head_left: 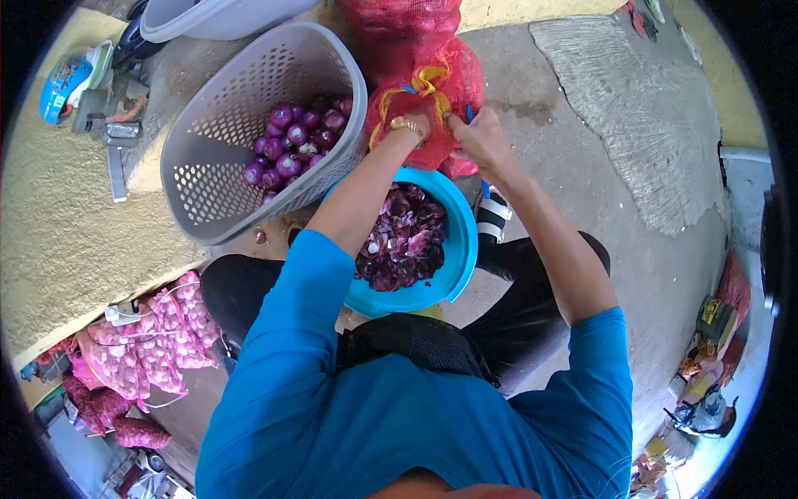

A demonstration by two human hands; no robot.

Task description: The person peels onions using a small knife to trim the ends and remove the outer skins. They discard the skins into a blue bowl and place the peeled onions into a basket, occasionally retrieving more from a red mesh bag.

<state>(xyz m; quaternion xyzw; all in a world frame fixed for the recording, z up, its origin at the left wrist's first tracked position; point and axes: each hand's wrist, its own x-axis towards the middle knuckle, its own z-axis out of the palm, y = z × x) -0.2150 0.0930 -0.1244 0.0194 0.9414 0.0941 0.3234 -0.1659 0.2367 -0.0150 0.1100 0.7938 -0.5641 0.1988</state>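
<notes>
A red mesh sack (461,71) with a yellow tie (430,81) at its mouth stands in front of me. My left hand (418,126), with a gold-coloured watch or bracelet at the wrist, reaches into the sack's mouth; its fingers are hidden. My right hand (482,137) pinches the sack's right edge. A slim blue piece (470,114) sticks up by its fingers; I cannot make out what it is. Below both hands, between my legs, a turquoise basin (462,241) holds dark purple onion skins (403,241).
On the left, a grey perforated basket (224,125) holds purple onions (291,145). Another pale tub (208,21) is behind it. Pink net bags of bulbs (150,341) lie at lower left. A flattened pale sheet (628,108) covers floor at right.
</notes>
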